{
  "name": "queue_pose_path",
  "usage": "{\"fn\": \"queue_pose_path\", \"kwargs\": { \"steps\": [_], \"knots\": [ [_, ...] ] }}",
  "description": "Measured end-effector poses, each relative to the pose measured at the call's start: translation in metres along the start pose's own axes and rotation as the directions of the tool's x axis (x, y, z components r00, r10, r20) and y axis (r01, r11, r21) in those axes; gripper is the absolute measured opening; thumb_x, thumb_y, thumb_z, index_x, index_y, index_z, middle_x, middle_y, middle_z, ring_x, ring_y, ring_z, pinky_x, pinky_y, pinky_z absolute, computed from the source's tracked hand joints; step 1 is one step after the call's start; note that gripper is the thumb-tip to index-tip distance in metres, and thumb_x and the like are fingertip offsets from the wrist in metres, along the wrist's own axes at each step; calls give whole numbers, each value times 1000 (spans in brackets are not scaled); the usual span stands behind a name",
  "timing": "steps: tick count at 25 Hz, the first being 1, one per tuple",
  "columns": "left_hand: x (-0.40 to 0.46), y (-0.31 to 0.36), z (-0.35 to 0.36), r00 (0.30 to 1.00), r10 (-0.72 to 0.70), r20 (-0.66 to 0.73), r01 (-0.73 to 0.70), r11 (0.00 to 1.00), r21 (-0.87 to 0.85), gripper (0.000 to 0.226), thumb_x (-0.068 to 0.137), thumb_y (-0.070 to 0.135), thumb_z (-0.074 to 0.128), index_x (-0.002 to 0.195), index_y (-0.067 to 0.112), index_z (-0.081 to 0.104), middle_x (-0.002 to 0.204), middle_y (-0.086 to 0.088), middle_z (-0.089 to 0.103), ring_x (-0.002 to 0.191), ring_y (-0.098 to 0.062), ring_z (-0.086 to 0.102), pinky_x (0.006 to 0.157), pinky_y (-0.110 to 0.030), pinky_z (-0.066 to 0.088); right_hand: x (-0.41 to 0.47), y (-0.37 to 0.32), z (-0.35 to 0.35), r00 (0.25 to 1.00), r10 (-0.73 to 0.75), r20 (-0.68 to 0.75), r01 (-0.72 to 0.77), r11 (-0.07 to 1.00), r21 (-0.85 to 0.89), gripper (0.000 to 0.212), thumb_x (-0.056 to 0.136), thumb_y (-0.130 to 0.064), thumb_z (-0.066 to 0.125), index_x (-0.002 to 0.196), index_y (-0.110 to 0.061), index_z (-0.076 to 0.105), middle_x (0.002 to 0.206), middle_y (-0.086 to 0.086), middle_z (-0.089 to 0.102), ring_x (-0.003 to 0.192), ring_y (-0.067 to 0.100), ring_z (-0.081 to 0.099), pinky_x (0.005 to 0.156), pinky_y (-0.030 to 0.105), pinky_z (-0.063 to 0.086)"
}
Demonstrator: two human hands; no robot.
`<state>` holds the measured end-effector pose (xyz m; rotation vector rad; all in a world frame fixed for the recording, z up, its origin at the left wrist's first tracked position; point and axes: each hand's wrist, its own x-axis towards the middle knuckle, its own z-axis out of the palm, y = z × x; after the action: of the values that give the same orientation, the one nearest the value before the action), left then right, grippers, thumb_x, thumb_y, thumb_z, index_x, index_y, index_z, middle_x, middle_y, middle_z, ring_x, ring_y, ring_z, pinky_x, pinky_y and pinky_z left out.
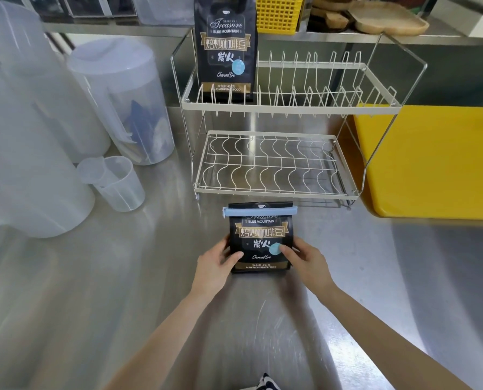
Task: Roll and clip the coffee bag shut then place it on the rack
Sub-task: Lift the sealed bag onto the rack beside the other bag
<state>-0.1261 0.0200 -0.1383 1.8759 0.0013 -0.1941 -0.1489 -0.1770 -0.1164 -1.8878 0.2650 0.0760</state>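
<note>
A black coffee bag (258,235) stands on the steel counter just in front of the wire rack (274,108). Its top is rolled down and a light blue clip (260,211) is clamped across the roll. My left hand (216,264) holds the bag's lower left side with the thumb on the front. My right hand (305,260) grips the lower right side, a fingertip on the blue round label. A second, taller coffee bag (225,49) stands upright at the left end of the rack's upper tier.
The rack's lower tier (271,164) holds nothing. Translucent plastic pitchers (116,99) and a small measuring cup (116,182) crowd the counter's left. A yellow bin (437,161) sits right of the rack. A yellow basket (279,14) and wooden trays (380,18) lie on the shelf behind.
</note>
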Motion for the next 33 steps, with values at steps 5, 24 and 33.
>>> {"fn": "queue_pose_path", "kwargs": {
  "steps": [5, 24, 33],
  "knots": [
    [-2, 16, 1, 998, 24, -52, -27, 998, -57, 40, 78, 15, 64, 118, 17, 55, 107, 13, 58, 101, -4, 56, 90, -22, 49, -4, -10, -4, 996, -54, -74, 52, 998, -16, 14, 83, -24, 57, 88, -34, 65, 77, -19, 65, 72, -10, 60, 56, 0, 41],
    [40, 188, -54, 862, 488, -138, -491, 871, 19, 41, 69, 27, 71, 99, 51, 57, 93, 22, 64, 87, 12, 60, 80, -4, 45, 23, -160, -85, 859, -488, -154, 499, 865, 44, 34, 70, -47, 56, 102, -36, 62, 94, -15, 68, 98, 8, 62, 68, 25, 59],
    [77, 253, -62, 772, 619, -142, -609, 785, 109, 38, 77, 24, 64, 113, 30, 56, 92, 28, 58, 82, 19, 56, 71, 1, 43, 52, -226, -107, 772, -602, -202, 614, 789, -4, 24, 85, -25, 54, 86, -48, 58, 86, -23, 65, 85, -9, 62, 63, 9, 52]
  ]
}}
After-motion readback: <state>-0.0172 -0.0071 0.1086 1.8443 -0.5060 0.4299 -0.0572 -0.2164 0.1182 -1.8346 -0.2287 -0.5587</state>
